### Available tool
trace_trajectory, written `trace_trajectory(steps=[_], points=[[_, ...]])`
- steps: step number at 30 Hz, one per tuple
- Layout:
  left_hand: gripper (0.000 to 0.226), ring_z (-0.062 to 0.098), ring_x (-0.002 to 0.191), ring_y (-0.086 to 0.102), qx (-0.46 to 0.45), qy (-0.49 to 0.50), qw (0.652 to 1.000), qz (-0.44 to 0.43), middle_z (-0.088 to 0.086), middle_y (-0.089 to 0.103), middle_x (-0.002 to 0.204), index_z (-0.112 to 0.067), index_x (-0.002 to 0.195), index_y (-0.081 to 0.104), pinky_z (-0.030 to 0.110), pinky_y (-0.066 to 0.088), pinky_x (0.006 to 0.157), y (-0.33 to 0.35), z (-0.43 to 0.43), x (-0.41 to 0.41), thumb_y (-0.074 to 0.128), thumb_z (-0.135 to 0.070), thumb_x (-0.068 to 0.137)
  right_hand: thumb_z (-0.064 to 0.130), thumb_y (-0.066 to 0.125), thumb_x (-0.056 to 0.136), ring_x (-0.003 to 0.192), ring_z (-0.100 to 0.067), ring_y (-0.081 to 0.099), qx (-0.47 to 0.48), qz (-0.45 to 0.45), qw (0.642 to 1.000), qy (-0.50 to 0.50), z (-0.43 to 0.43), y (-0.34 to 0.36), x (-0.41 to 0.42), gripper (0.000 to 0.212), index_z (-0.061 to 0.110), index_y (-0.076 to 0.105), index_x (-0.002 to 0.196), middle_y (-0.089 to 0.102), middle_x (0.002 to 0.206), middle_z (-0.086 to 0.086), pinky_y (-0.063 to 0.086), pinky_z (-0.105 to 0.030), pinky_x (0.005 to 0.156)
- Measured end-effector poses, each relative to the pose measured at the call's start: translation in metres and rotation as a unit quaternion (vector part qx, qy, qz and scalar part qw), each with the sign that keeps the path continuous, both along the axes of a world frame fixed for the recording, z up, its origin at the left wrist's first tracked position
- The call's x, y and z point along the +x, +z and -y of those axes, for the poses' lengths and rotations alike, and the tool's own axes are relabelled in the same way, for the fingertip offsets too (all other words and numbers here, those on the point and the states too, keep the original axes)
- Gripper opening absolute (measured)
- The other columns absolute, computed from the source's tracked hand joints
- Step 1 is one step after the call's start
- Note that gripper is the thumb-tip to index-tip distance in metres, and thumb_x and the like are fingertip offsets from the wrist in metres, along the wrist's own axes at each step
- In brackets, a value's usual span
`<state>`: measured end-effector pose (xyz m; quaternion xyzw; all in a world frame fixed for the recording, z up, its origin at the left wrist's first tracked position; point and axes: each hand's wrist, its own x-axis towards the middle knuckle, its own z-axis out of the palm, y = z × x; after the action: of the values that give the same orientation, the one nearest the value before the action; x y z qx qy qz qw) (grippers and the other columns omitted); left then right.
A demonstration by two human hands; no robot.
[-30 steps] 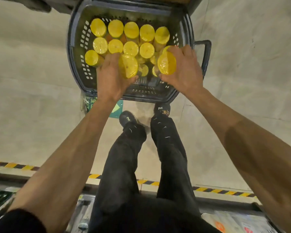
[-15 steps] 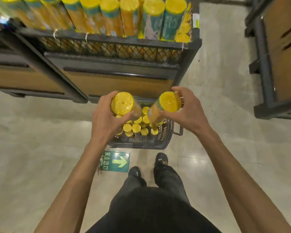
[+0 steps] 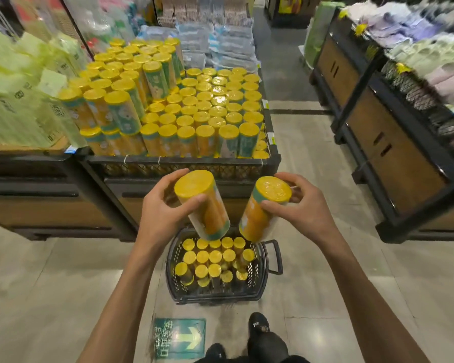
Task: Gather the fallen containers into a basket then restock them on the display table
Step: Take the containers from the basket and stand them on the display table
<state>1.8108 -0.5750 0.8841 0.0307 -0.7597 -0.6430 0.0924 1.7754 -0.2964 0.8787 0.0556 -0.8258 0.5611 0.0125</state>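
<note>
Person facing the stocked counter at twelve o'clock holds a yellow-lidded container in each of two hands. The left hand is curled round the left container, base tipped toward five o'clock, and the right hand round the right container, base toward seven. Beneath them at six o'clock, the basket stands on the floor, more containers upright inside.

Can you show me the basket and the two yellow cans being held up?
basket (image 3: 218, 297), head view, its near wall.
left can (image 3: 193, 183), head view, its yellow lid.
right can (image 3: 273, 189), head view, its yellow lid.
</note>
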Motion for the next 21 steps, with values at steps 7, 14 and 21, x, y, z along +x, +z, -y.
trace_trajectory(steps=[7,14,21], points=[[0.065,0.010,0.107,0.065,-0.001,-0.018,1.000,-0.021,-0.009,0.070,0.114,-0.030,0.121,0.063,0.036,0.056,0.090,0.024,-0.029,-0.004,0.082,-0.049,0.062,0.037,0.084,0.062,0.101,-0.010,0.066,-0.085,-0.014,0.996,-0.012,-0.018,0.021,0.002,0.068,0.022,0.062,0.124,0.068,0.113,0.005,0.053,-0.019,0.077],[0.059,0.004,0.103,0.064,-0.020,0.004,0.999,-0.030,-0.017,0.069,0.110,-0.033,0.118,0.064,0.029,0.055,0.085,0.033,-0.077,-0.022,0.085,-0.043,0.064,0.029,0.086,0.065,0.094,0.000,0.065,-0.081,-0.037,0.996,0.002,-0.055,0.025,-0.025,0.059,0.023,0.063,0.119,0.068,0.105,0.013,0.051,-0.013,0.072],[0.068,0.004,0.105,0.064,-0.023,0.079,0.995,-0.048,-0.014,0.068,0.112,-0.031,0.123,0.063,0.036,0.055,0.091,0.041,-0.153,-0.061,0.082,-0.053,0.061,0.030,0.087,0.064,0.093,0.002,0.064,-0.072,-0.043,0.995,0.059,-0.130,0.037,-0.086,0.062,0.024,0.062,0.121,0.067,0.106,0.013,0.052,-0.013,0.073]])
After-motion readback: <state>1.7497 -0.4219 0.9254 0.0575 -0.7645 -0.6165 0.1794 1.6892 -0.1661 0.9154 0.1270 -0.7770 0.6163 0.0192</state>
